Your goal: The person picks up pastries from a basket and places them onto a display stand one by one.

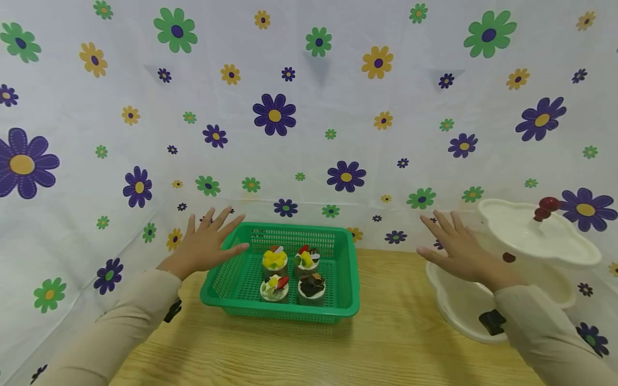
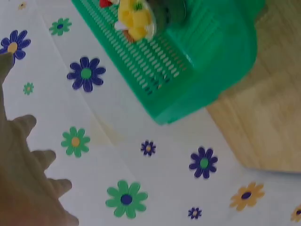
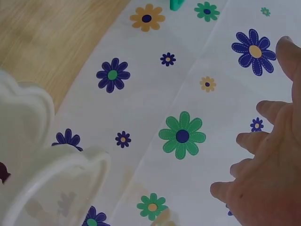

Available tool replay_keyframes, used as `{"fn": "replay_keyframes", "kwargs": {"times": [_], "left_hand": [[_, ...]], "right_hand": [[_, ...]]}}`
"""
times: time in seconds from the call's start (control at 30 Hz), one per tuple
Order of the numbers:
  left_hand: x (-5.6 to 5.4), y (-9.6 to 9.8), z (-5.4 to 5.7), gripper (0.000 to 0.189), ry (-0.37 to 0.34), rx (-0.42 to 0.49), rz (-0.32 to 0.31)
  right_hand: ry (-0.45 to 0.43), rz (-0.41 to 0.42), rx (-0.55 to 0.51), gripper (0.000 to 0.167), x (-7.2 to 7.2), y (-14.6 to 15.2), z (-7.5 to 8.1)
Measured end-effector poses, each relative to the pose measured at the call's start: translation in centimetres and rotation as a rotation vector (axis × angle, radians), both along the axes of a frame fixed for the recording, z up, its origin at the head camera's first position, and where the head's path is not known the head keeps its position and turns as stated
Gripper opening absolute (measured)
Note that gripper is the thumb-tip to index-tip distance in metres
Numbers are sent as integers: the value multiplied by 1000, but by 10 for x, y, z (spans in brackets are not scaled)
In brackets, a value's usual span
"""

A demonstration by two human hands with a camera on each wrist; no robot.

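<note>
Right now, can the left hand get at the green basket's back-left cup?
Likely yes: the left hand is empty and near the green basket, whose open top leaves the back-left cup uncovered.

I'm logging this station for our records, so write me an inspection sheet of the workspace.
Surface: wood-grain tabletop, light-coloured.
Job's things: four dessert cups with mixed toppings, inside a green basket; white tiered stand with a red knob, at the right.
Clutter: nothing seen.
Grippers: left hand by the basket's left end, right hand near the stand; fingers spread, both holding nothing.
Cables: nothing seen.
Surroundings: white flower-print sheet behind the table.
</note>
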State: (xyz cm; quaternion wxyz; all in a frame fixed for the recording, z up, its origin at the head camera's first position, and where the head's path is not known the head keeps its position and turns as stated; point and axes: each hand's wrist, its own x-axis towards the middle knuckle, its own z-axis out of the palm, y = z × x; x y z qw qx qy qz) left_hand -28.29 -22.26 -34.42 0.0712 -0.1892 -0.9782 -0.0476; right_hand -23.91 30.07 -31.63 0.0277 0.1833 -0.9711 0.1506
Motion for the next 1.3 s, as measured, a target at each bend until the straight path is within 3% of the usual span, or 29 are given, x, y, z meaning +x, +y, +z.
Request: {"fn": "replay_keyframes", "kwargs": {"times": [0.2, 0.43, 0.67, 0.97, 1.13, 1.3], "left_hand": [[16, 12, -33, 76, 136, 43, -12], [51, 29, -79, 72, 241, 90, -106], [73, 38, -114, 73, 271, 73, -105], [82, 39, -140, 70, 322, 49, -112], [82, 40, -147, 64, 349, 124, -134], [80, 42, -152, 53, 357, 162, -112]], "right_hand": [[48, 39, -44, 74, 9, 1, -16], [68, 52, -153, 72, 27, -1, -43], [62, 64, -154, 71, 42, 1, -66], [43, 66, -207, 69, 54, 11, -92], [1, 28, -261, 66, 60, 17, -104], [-44, 0, -301, 63, 61, 25, -113]]}}
